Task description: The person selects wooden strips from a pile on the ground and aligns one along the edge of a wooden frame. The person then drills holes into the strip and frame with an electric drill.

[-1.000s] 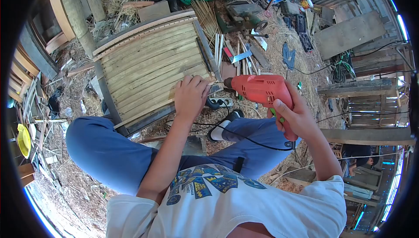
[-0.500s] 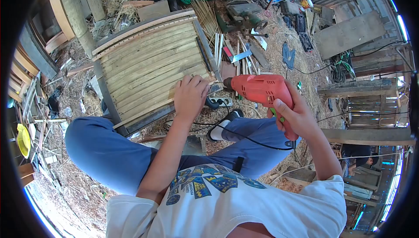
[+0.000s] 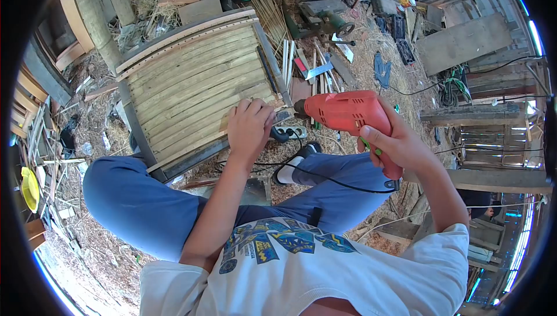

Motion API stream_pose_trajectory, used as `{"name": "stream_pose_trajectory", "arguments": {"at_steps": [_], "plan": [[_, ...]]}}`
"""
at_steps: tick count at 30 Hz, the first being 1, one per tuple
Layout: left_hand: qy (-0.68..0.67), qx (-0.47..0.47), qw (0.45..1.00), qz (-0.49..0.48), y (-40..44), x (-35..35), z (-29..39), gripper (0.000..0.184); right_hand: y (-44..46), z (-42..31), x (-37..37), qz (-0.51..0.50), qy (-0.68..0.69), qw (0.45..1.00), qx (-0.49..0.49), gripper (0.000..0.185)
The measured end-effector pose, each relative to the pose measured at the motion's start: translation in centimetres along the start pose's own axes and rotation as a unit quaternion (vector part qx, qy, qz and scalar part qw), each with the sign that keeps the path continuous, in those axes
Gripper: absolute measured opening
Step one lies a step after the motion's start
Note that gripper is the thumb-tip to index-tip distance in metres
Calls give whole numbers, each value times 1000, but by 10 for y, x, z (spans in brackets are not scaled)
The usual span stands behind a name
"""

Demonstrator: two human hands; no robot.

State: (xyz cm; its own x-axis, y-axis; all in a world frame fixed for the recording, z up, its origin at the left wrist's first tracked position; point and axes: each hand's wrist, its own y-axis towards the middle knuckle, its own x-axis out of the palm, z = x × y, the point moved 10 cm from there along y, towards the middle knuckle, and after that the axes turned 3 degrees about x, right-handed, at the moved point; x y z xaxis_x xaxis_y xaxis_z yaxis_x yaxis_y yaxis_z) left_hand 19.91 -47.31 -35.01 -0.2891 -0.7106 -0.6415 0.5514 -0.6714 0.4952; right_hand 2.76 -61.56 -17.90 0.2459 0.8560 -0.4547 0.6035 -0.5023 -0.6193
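Observation:
A slatted wooden panel (image 3: 191,84) in a dark frame lies before me, tilted in view. My left hand (image 3: 249,127) rests on its near right corner, fingers bent and pressed together at the edge; whatever they pinch is too small to tell. My right hand (image 3: 397,139) is wrapped round the handle of a red power drill (image 3: 348,111). The drill points left, its chuck close to the panel's right corner, just right of my left fingers. The bit's tip cannot be made out. A black cord (image 3: 342,185) runs from the drill's handle across my legs.
Beyond the panel's right edge lie a handsaw (image 3: 319,71) and thin wood strips. A power strip (image 3: 295,131) sits beside the corner. A metal machine with a handwheel (image 3: 346,28) stands farther back. Part of another person (image 3: 492,210) shows at far right.
The drill's rear and my right hand have shifted slightly right and down, with the drill tilted a little more. The panel appears slightly left and higher in view. My left hand keeps its place on the corner.

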Motion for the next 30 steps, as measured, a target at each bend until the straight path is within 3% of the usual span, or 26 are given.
{"name": "stream_pose_trajectory", "arguments": {"at_steps": [4, 10, 13, 20, 25, 30], "plan": [[-1, -8, 1000, -4, 1, 0, 0, 8, 4, -1, -4, -16, -90, 994, 59, 80], [-26, -41, 998, -26, 3, 4, -5, 7, 23, -2, -17, -44, -67, 994, 70, 84], [-22, -53, 998, -37, 3, 5, -8, 7, 26, -17, -15, -60, -30, 989, 129, 75], [-26, -62, 997, -46, 7, 2, -6, 11, 38, -20, -25, -43, -135, 972, 188, 22], [-26, -53, 997, -50, 10, 4, -8, 10, 39, -18, -25, -63, -108, 953, 275, 19], [-19, -43, 997, -65, 6, 7, -7, 8, 36, 8, -32, -26, -118, 962, 246, 20]]}}
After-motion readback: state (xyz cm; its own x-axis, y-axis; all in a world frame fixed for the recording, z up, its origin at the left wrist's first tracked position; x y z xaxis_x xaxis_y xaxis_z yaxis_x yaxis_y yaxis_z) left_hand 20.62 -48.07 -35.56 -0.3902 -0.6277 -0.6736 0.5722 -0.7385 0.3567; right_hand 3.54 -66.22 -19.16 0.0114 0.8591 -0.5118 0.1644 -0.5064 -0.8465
